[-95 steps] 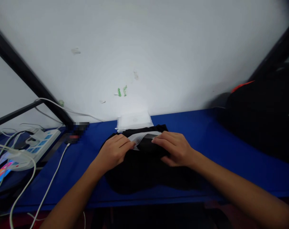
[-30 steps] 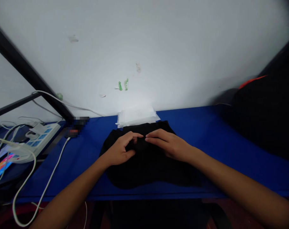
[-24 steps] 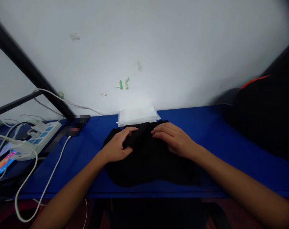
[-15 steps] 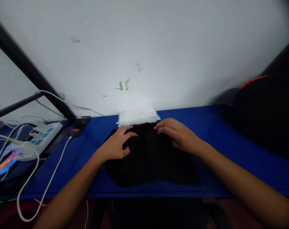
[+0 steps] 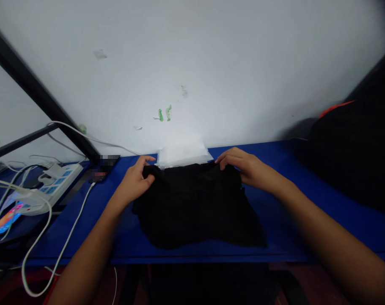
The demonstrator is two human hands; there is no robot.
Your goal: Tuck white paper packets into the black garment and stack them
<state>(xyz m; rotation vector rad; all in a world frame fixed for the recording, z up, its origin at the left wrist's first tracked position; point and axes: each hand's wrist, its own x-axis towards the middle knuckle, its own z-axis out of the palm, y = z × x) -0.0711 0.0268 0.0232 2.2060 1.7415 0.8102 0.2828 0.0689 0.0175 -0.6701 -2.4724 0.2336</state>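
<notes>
A black garment (image 5: 195, 203) lies spread on the blue table (image 5: 287, 190) in front of me. My left hand (image 5: 133, 182) pinches its far left corner, thumb on top. My right hand (image 5: 243, 167) grips its far right corner with curled fingers. Just beyond the garment, against the white wall, lies a stack of clear plastic bags (image 5: 181, 154).
A white power strip (image 5: 53, 184) with cables sits at the left, a phone (image 5: 4, 218) with a lit screen beside it. A white cable (image 5: 68, 228) hangs over the table's left edge. A large black bag (image 5: 354, 152) fills the right side. A black frame bar (image 5: 37, 93) slants at left.
Both hands slid apart from the middle of the garment to its far corners and closed on the cloth. The white strip seen on the garment earlier is no longer visible.
</notes>
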